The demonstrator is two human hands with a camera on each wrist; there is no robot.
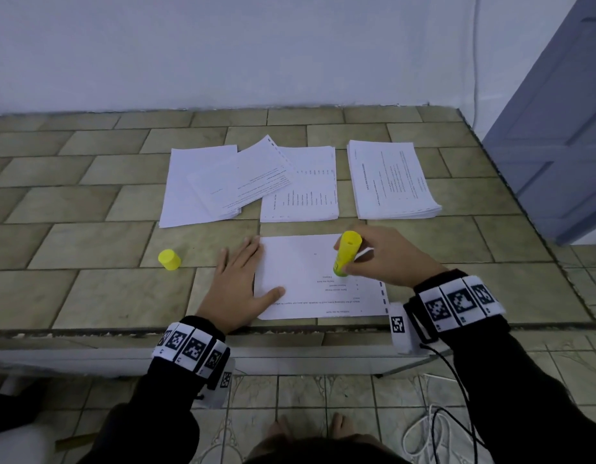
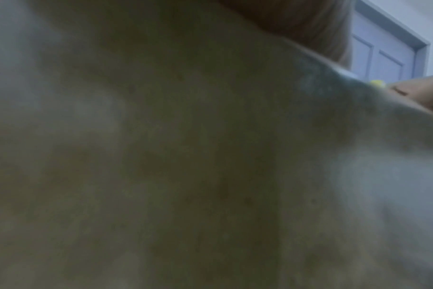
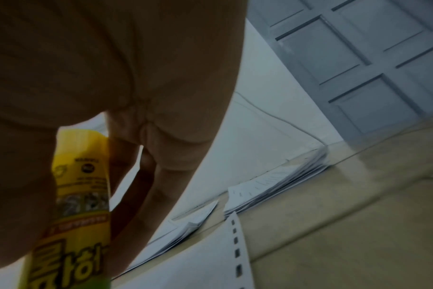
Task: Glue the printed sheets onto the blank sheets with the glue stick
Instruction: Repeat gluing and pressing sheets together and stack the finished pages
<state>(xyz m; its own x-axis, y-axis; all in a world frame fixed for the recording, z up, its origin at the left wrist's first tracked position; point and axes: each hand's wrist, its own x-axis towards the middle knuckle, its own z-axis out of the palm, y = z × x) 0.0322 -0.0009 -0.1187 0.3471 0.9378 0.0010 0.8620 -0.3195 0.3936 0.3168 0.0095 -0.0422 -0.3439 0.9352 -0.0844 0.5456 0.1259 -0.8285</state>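
Tiled in beige rectangles, the work surface (image 1: 89,242) meets a pale wall, with a blue-grey panelled door (image 1: 557,128) at the right. Head view: the left hand (image 1: 238,283) lies flat, fingers straight, pressing the left edge of a white printed sheet with a perforated margin (image 1: 300,262) at the near edge of the surface. The right hand (image 1: 387,259) curls its fingers round a yellow cylindrical glue stick (image 1: 346,254), held tilted with its lower end on the sheet. A yellow glue cap (image 1: 169,259) stands apart to the left. Farther back lie a plain white stack (image 1: 186,182), a skewed printed sheet (image 1: 246,179) overlapping it, a second printed stack (image 1: 303,192) and a thicker printed stack (image 1: 390,179).

Left wrist view: mostly dark blur; the door (image 2: 383,54) and a yellow fleck of the glue stick (image 2: 378,83) show at upper right. Finger posture cannot be told here.

Right wrist view: the fingers (image 3: 161,176) wrap the glue stick (image 3: 82,195) above the sheet's perforated margin (image 3: 236,244).

Risks, as judged: if the left hand's pressure slackens, the dragging glue could pull and crease the sheet; uneven coverage near corners could leave them lifting; the uncapped glue could dry.
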